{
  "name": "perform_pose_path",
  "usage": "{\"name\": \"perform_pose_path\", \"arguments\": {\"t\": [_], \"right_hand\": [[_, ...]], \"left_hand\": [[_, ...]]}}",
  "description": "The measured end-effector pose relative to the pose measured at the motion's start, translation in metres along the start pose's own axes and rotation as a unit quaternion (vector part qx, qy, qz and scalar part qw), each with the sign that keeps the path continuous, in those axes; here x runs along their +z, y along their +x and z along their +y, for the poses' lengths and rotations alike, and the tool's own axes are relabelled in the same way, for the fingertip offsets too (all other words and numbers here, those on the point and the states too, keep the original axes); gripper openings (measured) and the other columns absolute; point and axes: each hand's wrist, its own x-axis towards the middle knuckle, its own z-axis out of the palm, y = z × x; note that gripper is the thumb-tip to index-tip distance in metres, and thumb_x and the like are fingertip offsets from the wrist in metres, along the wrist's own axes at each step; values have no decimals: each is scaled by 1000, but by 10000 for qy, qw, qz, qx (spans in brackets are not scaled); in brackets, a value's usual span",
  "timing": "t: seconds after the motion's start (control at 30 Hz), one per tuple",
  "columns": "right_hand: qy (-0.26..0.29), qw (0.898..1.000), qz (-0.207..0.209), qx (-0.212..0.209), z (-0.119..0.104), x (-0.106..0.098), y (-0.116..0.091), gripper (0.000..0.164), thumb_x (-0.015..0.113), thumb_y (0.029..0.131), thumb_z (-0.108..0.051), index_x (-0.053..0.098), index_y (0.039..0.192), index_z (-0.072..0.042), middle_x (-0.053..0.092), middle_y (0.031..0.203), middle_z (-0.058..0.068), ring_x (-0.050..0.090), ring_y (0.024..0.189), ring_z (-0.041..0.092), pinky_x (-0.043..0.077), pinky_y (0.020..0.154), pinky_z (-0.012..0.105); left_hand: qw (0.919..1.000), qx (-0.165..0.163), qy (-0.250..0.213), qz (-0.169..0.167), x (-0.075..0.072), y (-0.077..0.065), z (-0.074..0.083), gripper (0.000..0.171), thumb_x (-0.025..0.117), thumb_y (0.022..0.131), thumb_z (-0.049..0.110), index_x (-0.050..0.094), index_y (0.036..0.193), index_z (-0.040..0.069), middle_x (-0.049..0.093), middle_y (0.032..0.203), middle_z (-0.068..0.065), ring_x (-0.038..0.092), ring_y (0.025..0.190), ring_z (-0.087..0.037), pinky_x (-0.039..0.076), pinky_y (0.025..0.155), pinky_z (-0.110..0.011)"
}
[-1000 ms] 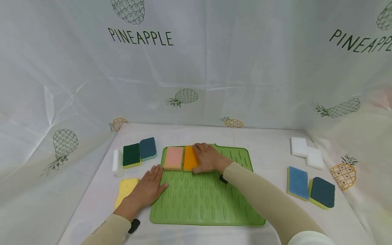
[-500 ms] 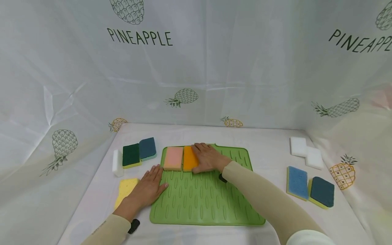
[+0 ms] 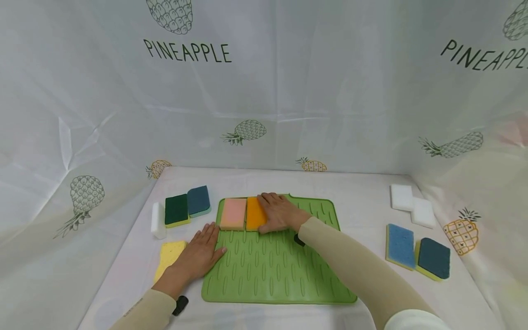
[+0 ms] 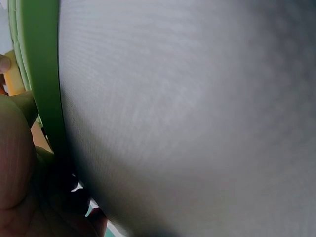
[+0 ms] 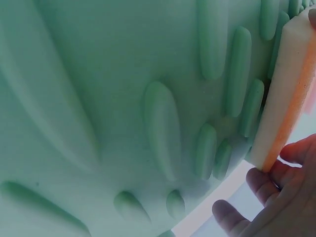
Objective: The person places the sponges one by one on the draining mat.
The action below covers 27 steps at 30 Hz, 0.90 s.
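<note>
A green ribbed mat (image 3: 280, 270) lies on the white cloth in front of me. My left hand (image 3: 200, 254) rests flat on the mat's left edge, fingers straight and thumb spread. On the mat's far left corner sits a pink sponge (image 3: 233, 213). Close against its right side is an orange sponge (image 3: 255, 215), partly hidden beneath my right hand (image 3: 280, 213). In the right wrist view, the fingers touch one end of the orange sponge (image 5: 284, 103), with a fingertip at its other end. The left wrist view shows mostly pale cloth beside the mat's rim (image 4: 42, 59).
Left of the mat lie a dark green sponge (image 3: 176, 208), a blue-topped sponge (image 3: 199, 200), a white block (image 3: 158, 220) and a yellow sponge (image 3: 170, 256). At right are two white pads (image 3: 402, 197), a blue sponge (image 3: 400, 246) and a dark sponge (image 3: 434, 259).
</note>
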Motion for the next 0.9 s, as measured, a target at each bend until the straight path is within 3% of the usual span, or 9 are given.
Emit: {"name": "perform_pose_path", "arguments": {"t": [0.23,0.43,0.53,0.7,0.9], "right_hand": [[-187,9997,131,-52,3,-5,-5,117,59,87,-76,14,170,-8,18,177,13,22,162,33,28,127,56],[-485,9942,911,-307,11,-16,-21,103,62,95,-72,29,166,-5,34,170,16,36,154,36,37,121,58],[-720,9860,1452,-385,23,-17,-33,89,64,100,-63,38,161,-4,44,162,16,44,148,36,43,117,56],[-1152,9640,2355,-446,49,-14,-55,73,71,100,-51,52,150,-3,58,147,14,54,135,34,49,109,53],[-1425,9435,2948,-517,87,-13,-83,61,76,98,-42,59,140,-2,64,135,14,59,124,34,51,103,52]], "left_hand": [[10000,27,44,3,1,-1,0,76,52,111,44,30,163,-7,24,172,-26,22,161,-44,25,129,-60],[10000,26,-1,11,1,-1,1,75,53,111,43,31,162,-7,25,172,-26,22,160,-45,25,128,-61],[10000,9,15,-15,0,0,3,76,53,110,44,29,163,-6,24,172,-26,21,161,-44,25,129,-61],[10000,-2,50,-10,1,1,3,78,52,111,46,28,163,-6,23,173,-25,21,161,-44,25,129,-61],[10000,-36,61,-16,0,0,3,77,53,111,44,29,163,-7,24,172,-25,22,161,-44,25,129,-61]]}}
